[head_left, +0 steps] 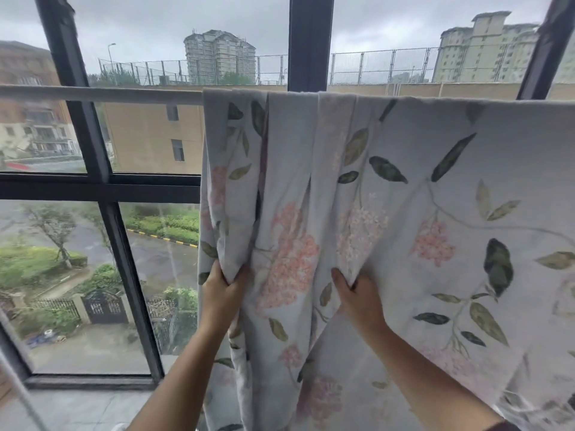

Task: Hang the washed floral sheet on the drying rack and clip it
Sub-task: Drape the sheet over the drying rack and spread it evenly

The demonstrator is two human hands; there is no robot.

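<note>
While one floral sheet (404,181) hangs over the single pale rack rail (99,94) above both hands, the left hand (222,290) pinches a gathered fold, and the right hand (357,298), just beside it, grips a second fold of the same cloth. A dark window frame (93,188) stands beyond them.

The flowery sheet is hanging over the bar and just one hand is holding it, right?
Not quite: two hands hold it. In the head view the left hand and the right hand each grip a fold of the flowery sheet, which does hang over the bar.
</note>
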